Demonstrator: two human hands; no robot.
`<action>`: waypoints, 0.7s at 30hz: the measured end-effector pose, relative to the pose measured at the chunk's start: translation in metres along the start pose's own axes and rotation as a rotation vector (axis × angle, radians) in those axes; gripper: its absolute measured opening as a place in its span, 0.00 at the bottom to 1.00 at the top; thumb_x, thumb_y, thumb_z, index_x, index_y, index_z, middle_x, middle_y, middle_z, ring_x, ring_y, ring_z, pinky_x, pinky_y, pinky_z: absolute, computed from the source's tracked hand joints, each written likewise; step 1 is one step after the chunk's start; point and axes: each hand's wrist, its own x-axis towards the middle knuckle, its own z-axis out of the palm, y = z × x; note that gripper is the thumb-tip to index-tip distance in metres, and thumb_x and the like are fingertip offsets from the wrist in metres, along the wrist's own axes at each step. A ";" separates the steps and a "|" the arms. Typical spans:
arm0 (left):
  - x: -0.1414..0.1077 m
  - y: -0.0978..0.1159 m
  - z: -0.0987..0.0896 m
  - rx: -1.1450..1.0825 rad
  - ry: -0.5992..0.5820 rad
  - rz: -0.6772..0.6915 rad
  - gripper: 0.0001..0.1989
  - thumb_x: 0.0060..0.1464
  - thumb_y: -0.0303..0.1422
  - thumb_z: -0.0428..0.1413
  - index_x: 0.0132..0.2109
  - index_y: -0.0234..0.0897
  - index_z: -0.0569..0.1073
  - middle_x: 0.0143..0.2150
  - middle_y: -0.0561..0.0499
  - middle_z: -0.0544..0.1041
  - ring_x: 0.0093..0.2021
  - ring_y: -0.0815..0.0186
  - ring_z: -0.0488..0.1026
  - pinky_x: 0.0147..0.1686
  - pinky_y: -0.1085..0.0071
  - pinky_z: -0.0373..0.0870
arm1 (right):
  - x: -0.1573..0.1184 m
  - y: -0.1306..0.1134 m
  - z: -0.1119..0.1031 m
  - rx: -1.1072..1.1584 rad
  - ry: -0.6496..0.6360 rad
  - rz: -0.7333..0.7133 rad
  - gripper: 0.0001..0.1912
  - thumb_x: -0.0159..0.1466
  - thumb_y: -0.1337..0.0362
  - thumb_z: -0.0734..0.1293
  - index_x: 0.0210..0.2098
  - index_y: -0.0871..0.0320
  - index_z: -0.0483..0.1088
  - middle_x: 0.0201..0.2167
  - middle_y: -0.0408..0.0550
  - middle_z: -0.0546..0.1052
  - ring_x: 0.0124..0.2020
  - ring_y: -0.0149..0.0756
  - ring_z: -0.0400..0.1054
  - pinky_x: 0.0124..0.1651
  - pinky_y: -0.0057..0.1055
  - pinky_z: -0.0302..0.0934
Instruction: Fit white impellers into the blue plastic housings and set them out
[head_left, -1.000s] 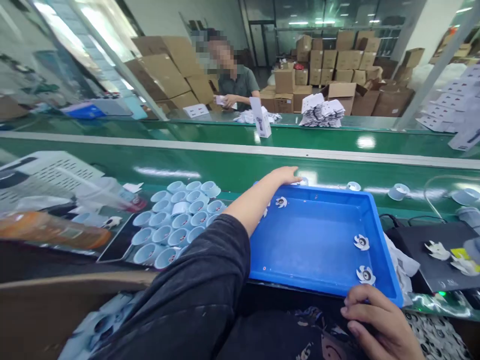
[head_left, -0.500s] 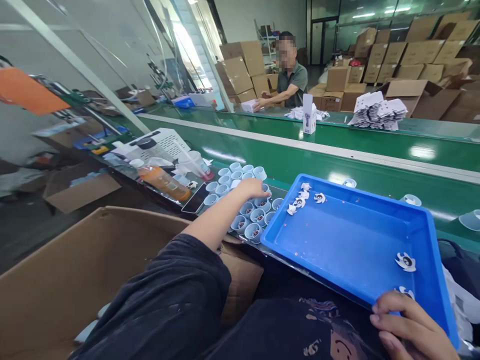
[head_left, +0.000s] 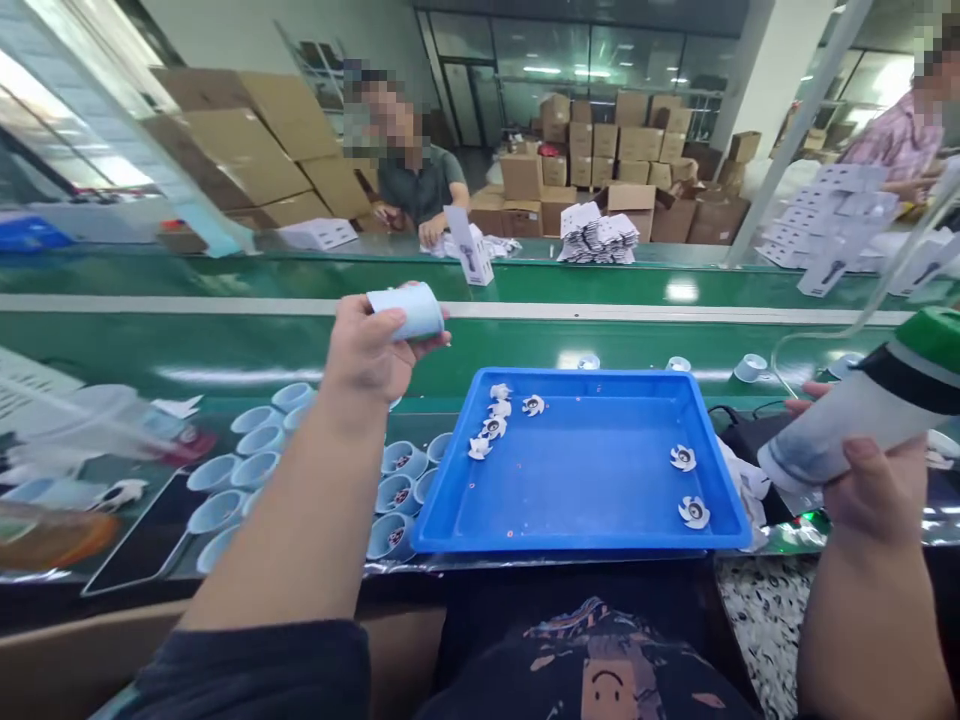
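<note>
My left hand [head_left: 367,350] is closed around a light blue cup [head_left: 416,311], raised above the bench and tipped on its side. My right hand [head_left: 877,485] grips a whitish bottle [head_left: 832,425] with a black band and a green top, slanted at the right. Between my arms lies a blue tray [head_left: 585,470]. Several small white fan wheels sit in it, among them a fan wheel [head_left: 532,405] near the back left and another [head_left: 694,512] at the front right. Left of the tray stand several light blue cups [head_left: 394,535], some with small parts inside.
More cups [head_left: 750,368] stand along the green belt [head_left: 360,350] behind the tray. A person [head_left: 420,190] sits across the line, beside an upright white box [head_left: 474,255] and stacked flat cartons [head_left: 600,235]. Another person [head_left: 900,140] is at the far right. An orange bottle [head_left: 52,535] lies left.
My left hand has lifted a cup from the group left of the tray. My right hand has left the tray's edge and now holds the bottle. The view has swung right.
</note>
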 end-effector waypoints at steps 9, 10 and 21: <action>-0.129 -0.016 0.107 0.059 -0.588 0.032 0.23 0.39 0.32 0.63 0.45 0.39 0.70 0.45 0.46 0.79 0.46 0.56 0.75 0.45 0.61 0.72 | -0.011 -0.025 0.041 0.358 -0.161 0.200 0.30 0.46 0.47 0.78 0.43 0.54 0.70 0.34 0.48 0.73 0.28 0.43 0.71 0.30 0.37 0.70; -0.141 -0.020 0.116 0.158 -0.643 0.076 0.22 0.39 0.29 0.61 0.45 0.38 0.70 0.45 0.46 0.78 0.47 0.56 0.75 0.47 0.61 0.71 | -0.013 -0.033 0.048 0.427 -0.213 0.233 0.30 0.47 0.47 0.77 0.45 0.52 0.70 0.34 0.46 0.73 0.29 0.41 0.71 0.31 0.36 0.70; -0.176 -0.011 0.157 0.426 -0.800 0.294 0.17 0.43 0.39 0.65 0.37 0.38 0.71 0.36 0.49 0.78 0.38 0.60 0.77 0.37 0.67 0.72 | -0.041 -0.066 0.094 0.624 -0.431 0.224 0.22 0.59 0.41 0.73 0.36 0.54 0.73 0.34 0.43 0.71 0.30 0.35 0.68 0.28 0.28 0.67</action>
